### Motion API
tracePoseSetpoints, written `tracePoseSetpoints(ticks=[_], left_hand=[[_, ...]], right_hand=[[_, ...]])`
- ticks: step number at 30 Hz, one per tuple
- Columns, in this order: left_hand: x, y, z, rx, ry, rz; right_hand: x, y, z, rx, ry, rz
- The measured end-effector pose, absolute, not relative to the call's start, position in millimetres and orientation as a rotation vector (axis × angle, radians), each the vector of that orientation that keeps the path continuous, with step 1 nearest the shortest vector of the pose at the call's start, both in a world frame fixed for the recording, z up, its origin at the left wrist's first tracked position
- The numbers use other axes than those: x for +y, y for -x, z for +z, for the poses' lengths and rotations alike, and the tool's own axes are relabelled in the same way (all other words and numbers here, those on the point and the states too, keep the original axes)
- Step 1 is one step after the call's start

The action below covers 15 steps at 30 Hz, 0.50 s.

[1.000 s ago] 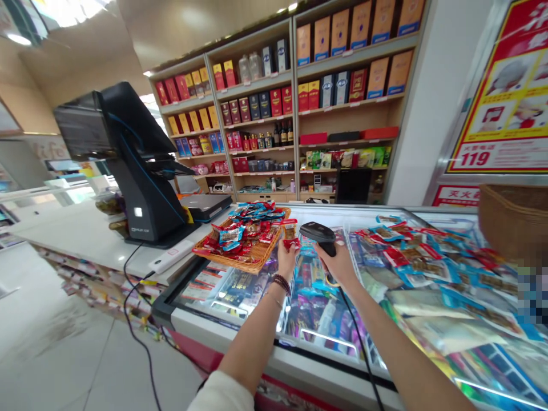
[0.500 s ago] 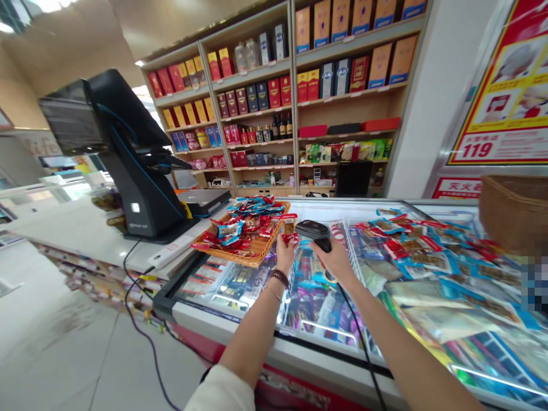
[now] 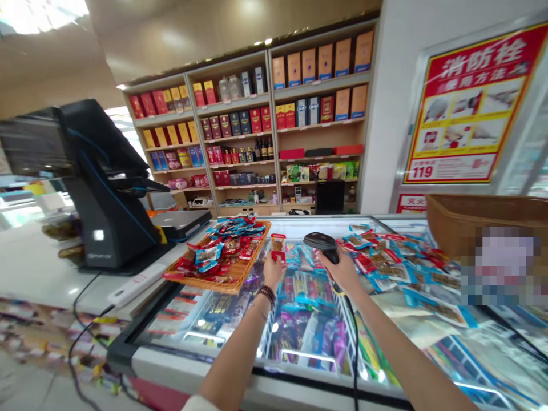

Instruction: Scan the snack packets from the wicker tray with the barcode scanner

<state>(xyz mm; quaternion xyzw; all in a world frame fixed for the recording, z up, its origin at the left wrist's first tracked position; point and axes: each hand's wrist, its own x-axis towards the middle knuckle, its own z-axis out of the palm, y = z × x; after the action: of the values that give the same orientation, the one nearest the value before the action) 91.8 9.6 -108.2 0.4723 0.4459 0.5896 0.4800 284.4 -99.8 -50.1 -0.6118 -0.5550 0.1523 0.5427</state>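
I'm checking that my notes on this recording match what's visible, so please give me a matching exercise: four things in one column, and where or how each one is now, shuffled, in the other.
Things:
1. handheld scanner
2. red-edged packet
3. orange wicker basket
4. black terminal

Places and states:
A. standing on the white counter
B. held in the left hand
C. left of both hands, heaped with snack packs
D. gripped in the right hand

Pairs: 1-D; 2-B; 3-C; 4-A

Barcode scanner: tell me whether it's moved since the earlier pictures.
Yes: the barcode scanner, in the right hand, has moved rightward, farther from the wicker tray.
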Motion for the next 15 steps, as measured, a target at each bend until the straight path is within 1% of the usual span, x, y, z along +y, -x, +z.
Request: tracePoseSetpoints(ticks=[3,8,12,15], left_hand=[[18.0,-121.3,-99.5,1.004,-1.176,1.318],[20.6,-200.2,-80.4,0.912,-1.192,1.181],[11.6,-264.4,-66.6,0.824,-1.199,1.063],[2.0,-300.9,-57.1,0.666,-1.207,0.966]], right_hand=[[-113.1,-333.1,-42.9,-1.255,1.513,0.359],[-146.9,-407.5,-35.5,-1.12,1.653,0.25],[-172.0,-446.0,-36.0,-1.031,1.736,0.201],[-185.4,-461.7,-37.2,-0.964,1.806,0.129]])
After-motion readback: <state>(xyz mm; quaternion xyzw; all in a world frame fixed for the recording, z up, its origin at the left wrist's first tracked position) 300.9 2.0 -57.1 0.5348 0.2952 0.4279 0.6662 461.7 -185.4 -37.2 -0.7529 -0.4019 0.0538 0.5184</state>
